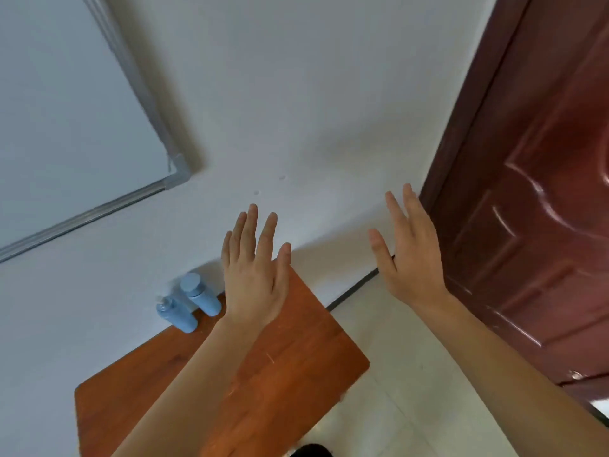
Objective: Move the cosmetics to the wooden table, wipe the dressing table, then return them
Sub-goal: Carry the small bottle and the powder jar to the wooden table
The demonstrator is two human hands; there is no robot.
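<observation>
Two light blue cosmetic bottles stand on the far left corner of the wooden table (296,367), against the white wall: one with a flat cap (200,299) and one with a narrower top (176,315). My left hand (255,275) is held flat above the table's far edge, just right of the bottles, fingers spread and empty. My right hand (407,252) is raised over the floor to the right of the table, also spread and empty. The dressing table is out of view.
A white board with a grey metal frame (138,192) hangs on the wall at the upper left. A dark red door (534,199) stands at the right. Pale floor tiles (412,390) lie between the table and the door.
</observation>
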